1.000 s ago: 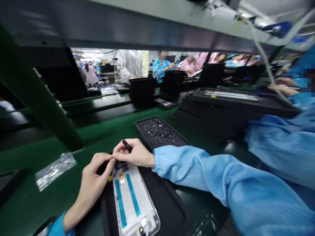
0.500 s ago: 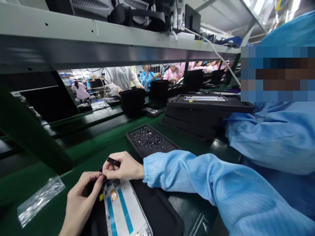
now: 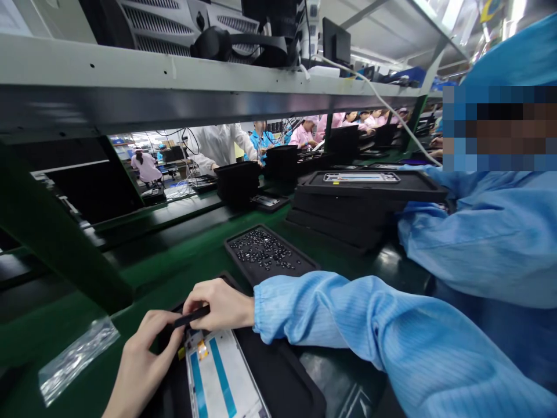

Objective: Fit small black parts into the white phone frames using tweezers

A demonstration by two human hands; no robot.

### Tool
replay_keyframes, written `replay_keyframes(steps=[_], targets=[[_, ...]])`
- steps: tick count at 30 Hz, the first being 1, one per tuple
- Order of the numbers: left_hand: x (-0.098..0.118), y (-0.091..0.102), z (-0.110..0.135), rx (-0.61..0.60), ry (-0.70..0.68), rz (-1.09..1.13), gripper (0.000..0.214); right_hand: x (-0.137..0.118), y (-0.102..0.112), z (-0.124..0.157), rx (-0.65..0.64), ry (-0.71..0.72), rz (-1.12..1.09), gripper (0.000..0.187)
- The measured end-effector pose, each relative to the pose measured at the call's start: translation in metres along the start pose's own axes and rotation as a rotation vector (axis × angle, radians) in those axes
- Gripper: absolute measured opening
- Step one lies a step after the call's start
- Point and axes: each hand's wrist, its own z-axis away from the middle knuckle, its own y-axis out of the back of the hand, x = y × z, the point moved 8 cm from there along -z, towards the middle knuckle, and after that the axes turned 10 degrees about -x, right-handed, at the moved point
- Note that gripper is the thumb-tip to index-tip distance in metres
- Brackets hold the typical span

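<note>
My right hand (image 3: 221, 305) is closed around a slim black stick-shaped tool (image 3: 194, 316), which slants down to the left over the top end of a phone frame (image 3: 221, 371). Thumb and forefinger of my left hand (image 3: 145, 360) are bent together at the frame's upper left corner, by the tool's tip; what they pinch, if anything, is hidden. The frame is silver-white with two blue strips, an orange flex piece and a yellow tab (image 3: 181, 352). It lies in a black tray (image 3: 287, 371).
Beyond my right hand, a shallow black tray (image 3: 304, 265) holds many tiny dark parts. A clear plastic bag (image 3: 76, 360) lies at left. Stacked black trays (image 3: 339, 217) stand at right beside a co-worker in blue (image 3: 487, 244). A metal shelf (image 3: 209, 75) spans overhead.
The black tool has swung from pointing up and left to slanting down toward my left fingertips. My left hand stays near the frame's corner. The view has shifted slightly.
</note>
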Motion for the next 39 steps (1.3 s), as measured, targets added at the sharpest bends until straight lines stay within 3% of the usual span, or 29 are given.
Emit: replay_keyframes(steps=[4, 10, 15, 22, 28, 39], targets=[[0.008, 0.003, -0.001, 0.006, 0.023, 0.019, 0.022, -0.007, 0.004, 0.000, -0.021, -0.057, 0.023, 0.011], [0.010, 0.012, 0.008, -0.023, 0.185, -0.046, 0.029, -0.017, 0.023, 0.000, -0.068, -0.195, -0.028, 0.007], [-0.003, 0.003, 0.015, -0.122, 0.231, -0.042, 0.029, 0.011, 0.024, -0.002, -0.148, -0.291, 0.030, 0.010], [0.009, -0.011, 0.017, -0.214, 0.232, -0.085, 0.022, 0.012, 0.007, 0.015, -0.247, -0.267, 0.023, 0.015], [0.037, -0.014, 0.015, -0.200, 0.082, -0.067, 0.015, 0.004, 0.003, 0.028, -0.270, -0.252, -0.020, 0.007], [0.034, -0.020, 0.014, -0.255, 0.131, -0.004, 0.012, -0.003, 0.005, 0.029, -0.208, -0.157, 0.056, 0.008]])
